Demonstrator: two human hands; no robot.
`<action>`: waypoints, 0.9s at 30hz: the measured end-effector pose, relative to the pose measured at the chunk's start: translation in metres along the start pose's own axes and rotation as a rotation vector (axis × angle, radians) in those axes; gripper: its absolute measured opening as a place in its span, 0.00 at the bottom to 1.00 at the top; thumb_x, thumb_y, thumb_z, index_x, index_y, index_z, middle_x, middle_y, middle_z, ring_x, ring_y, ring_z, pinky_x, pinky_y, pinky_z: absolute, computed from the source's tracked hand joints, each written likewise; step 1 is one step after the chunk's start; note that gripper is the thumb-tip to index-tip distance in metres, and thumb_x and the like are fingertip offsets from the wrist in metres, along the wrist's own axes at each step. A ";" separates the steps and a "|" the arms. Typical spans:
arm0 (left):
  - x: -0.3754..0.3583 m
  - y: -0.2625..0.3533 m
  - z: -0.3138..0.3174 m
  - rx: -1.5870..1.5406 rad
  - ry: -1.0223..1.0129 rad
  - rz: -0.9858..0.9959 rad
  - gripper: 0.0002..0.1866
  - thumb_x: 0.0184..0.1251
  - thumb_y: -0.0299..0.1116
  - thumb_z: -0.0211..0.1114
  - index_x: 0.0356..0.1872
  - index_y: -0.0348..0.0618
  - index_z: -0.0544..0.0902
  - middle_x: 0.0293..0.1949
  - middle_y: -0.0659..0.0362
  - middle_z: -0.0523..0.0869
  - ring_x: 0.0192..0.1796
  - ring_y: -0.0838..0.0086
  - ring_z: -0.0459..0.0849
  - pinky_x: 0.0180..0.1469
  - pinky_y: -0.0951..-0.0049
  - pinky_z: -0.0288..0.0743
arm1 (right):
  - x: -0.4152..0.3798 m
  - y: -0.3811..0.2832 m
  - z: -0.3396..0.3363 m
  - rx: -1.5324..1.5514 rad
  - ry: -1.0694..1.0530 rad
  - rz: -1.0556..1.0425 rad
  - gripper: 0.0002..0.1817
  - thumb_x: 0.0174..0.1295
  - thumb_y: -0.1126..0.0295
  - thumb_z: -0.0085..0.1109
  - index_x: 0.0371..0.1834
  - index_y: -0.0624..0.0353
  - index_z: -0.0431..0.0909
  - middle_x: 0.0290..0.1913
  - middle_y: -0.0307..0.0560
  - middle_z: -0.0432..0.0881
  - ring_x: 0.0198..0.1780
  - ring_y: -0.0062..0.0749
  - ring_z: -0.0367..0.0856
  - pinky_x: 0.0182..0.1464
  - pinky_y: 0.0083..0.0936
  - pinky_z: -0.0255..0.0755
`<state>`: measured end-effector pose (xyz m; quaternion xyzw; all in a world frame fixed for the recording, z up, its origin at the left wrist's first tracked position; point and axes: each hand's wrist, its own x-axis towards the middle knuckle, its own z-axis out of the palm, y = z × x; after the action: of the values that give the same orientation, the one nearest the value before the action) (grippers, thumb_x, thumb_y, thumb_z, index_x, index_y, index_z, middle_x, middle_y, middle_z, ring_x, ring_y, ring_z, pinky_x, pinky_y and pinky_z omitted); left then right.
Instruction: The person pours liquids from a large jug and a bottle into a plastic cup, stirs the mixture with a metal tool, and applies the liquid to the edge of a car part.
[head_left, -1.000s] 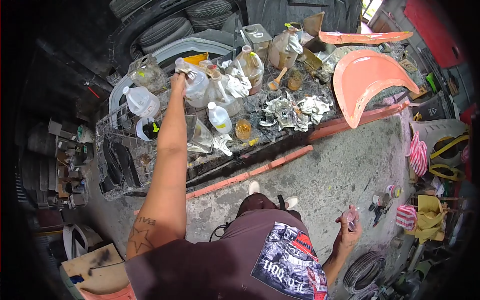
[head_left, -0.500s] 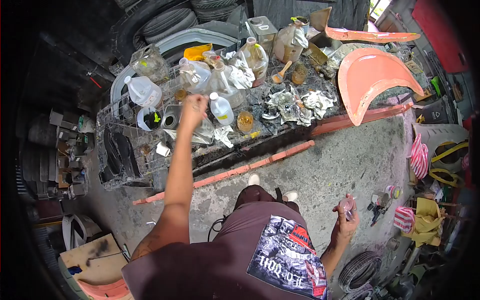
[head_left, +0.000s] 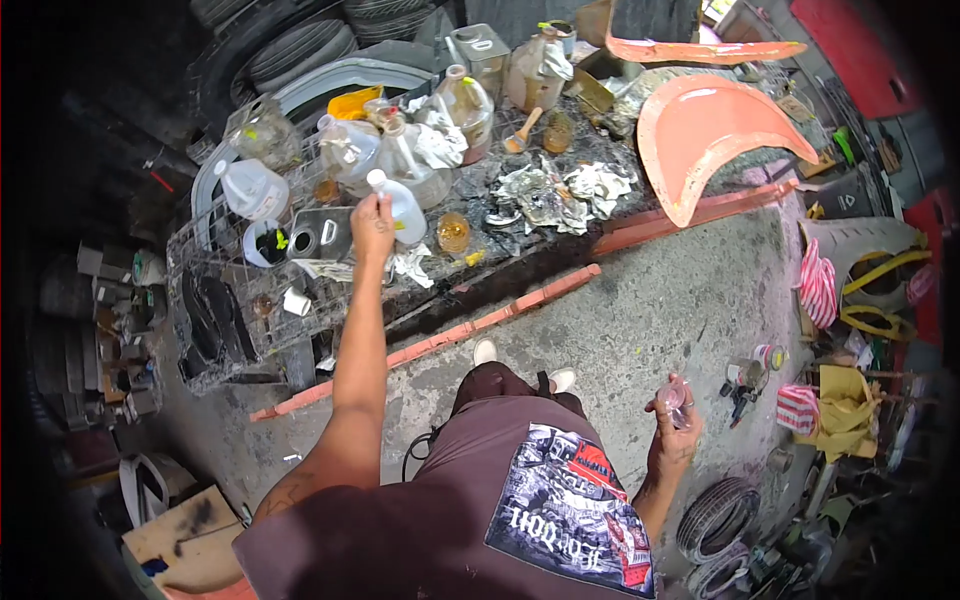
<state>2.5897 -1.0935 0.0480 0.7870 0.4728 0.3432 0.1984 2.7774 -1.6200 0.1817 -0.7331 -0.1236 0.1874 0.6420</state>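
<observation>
My left hand point(head_left: 373, 230) is at the near left side of a small translucent plastic bottle point(head_left: 405, 214) with a white cap. Its fingers are curled against the bottle, which leans slightly towards the hand. A metal can point(head_left: 318, 236) lies just left of this hand, and a jar of amber liquid point(head_left: 453, 234) stands to the bottle's right. Down at the right, over the floor, my right hand point(head_left: 677, 440) holds a small clear plastic cup point(head_left: 675, 394) in its fingers.
Several large plastic jugs point(head_left: 255, 190) stand along the cluttered bench. Crumpled paper point(head_left: 600, 190), a brush point(head_left: 522, 132) and an orange crescent-shaped panel point(head_left: 690, 120) lie farther right. A long orange strip point(head_left: 490, 328) runs along the bench's front. Tyres point(head_left: 718, 520) are on the floor.
My left hand has come down from above the can to the small bottle and closed at its side. The bottle now tilts slightly left. My right hand still holds the cup; the view has shifted.
</observation>
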 end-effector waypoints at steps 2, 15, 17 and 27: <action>0.004 0.033 -0.031 0.019 -0.032 0.109 0.17 0.76 0.38 0.59 0.32 0.32 0.78 0.32 0.41 0.82 0.37 0.43 0.81 0.41 0.48 0.71 | -0.001 0.002 -0.005 -0.041 -0.008 0.027 0.27 0.61 0.72 0.72 0.64 0.68 0.78 0.57 0.50 0.84 0.45 0.29 0.82 0.50 0.29 0.80; 0.013 0.235 -0.127 -0.193 -0.527 0.599 0.11 0.77 0.33 0.60 0.40 0.34 0.77 0.30 0.52 0.78 0.31 0.64 0.77 0.37 0.65 0.71 | 0.053 0.001 0.046 0.056 -0.260 0.011 0.21 0.64 0.74 0.67 0.61 0.68 0.80 0.53 0.46 0.84 0.53 0.25 0.81 0.56 0.22 0.75; 0.006 0.258 -0.123 -0.167 -0.634 0.722 0.10 0.75 0.33 0.62 0.38 0.34 0.76 0.29 0.50 0.76 0.30 0.60 0.76 0.36 0.63 0.71 | 0.062 0.004 0.058 0.040 -0.341 0.024 0.19 0.64 0.73 0.67 0.58 0.68 0.82 0.52 0.45 0.85 0.53 0.25 0.82 0.57 0.23 0.75; -0.026 0.325 -0.100 -0.049 -1.083 1.183 0.11 0.72 0.34 0.64 0.33 0.39 0.77 0.28 0.50 0.79 0.34 0.51 0.82 0.40 0.53 0.75 | 0.066 -0.003 0.083 -0.063 -0.409 -0.224 0.21 0.62 0.69 0.70 0.57 0.65 0.82 0.52 0.46 0.86 0.50 0.29 0.85 0.54 0.26 0.76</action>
<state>2.7064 -1.2719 0.3146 0.9599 -0.1921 -0.0277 0.2025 2.8009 -1.5179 0.1685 -0.6814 -0.3374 0.2557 0.5971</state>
